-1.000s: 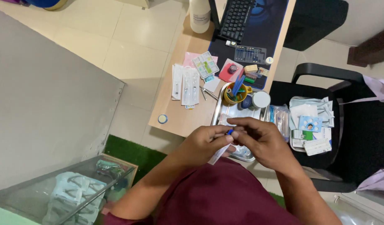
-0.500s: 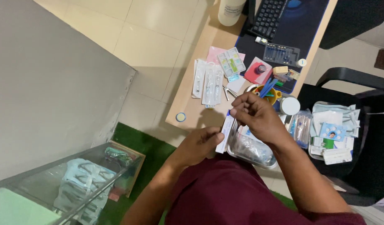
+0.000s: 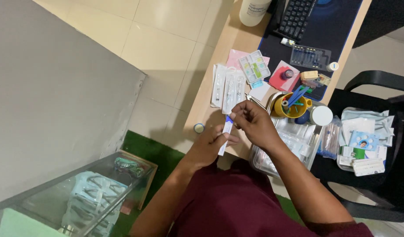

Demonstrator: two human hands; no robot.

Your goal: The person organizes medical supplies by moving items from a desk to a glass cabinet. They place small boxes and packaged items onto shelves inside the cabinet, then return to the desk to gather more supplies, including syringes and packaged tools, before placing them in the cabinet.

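Observation:
A narrow white sealed pouch with a blue end (image 3: 225, 133) is held upright over the near edge of the wooden desk (image 3: 210, 109). My left hand (image 3: 210, 145) grips its lower part. My right hand (image 3: 251, 123) pinches the blue top end between fingertips. Just beyond the hands lie two or three more long sealed pouches (image 3: 228, 90) flat on the desk.
A metal tray (image 3: 313, 145) of packets sits right of my hands, with a yellow cup of blue tools (image 3: 289, 105) and a white lid (image 3: 321, 115) behind it. A keyboard (image 3: 298, 15), pill organiser (image 3: 254, 68), black chair with packets (image 3: 364, 140) and glass cabinet (image 3: 92, 193) surround.
My view has shifted so the desk sits further right and up. Both hands have moved apart slightly along the pouch, the right hand now at its blue top end.

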